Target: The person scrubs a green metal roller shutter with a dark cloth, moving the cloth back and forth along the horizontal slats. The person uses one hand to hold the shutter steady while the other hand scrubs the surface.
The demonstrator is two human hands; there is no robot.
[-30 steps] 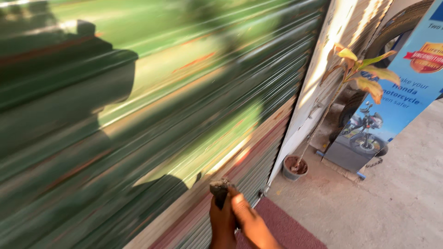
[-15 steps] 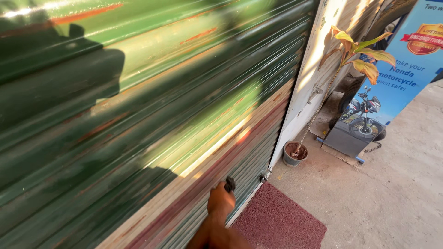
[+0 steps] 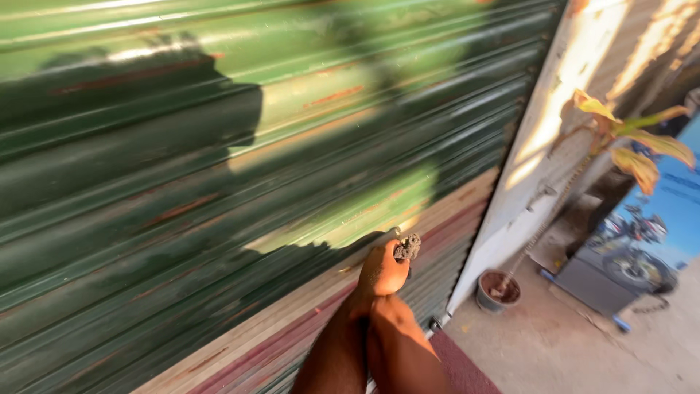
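Shutter handle (image 3: 408,248): small dark metal piece on the green roller shutter (image 3: 219,160), low on it, at about 6 o'clock in the view, just above the pale and maroon bottom band (image 3: 292,306). One hand (image 3: 383,271) is closed around the handle, its grip wrapped tight with the handle's end showing past the fingers. Two forearms rise together from the bottom edge (only one hand is distinct; which hand it is, and where the other sits, cannot be told). The person's shadow lies across the slats at 9 o'clock. At 3 o'clock, a white pillar (image 3: 539,175); at its foot a small pot (image 3: 497,290) with a thin yellow-leaved plant (image 3: 627,138). Beyond, a blue poster (image 3: 656,233).
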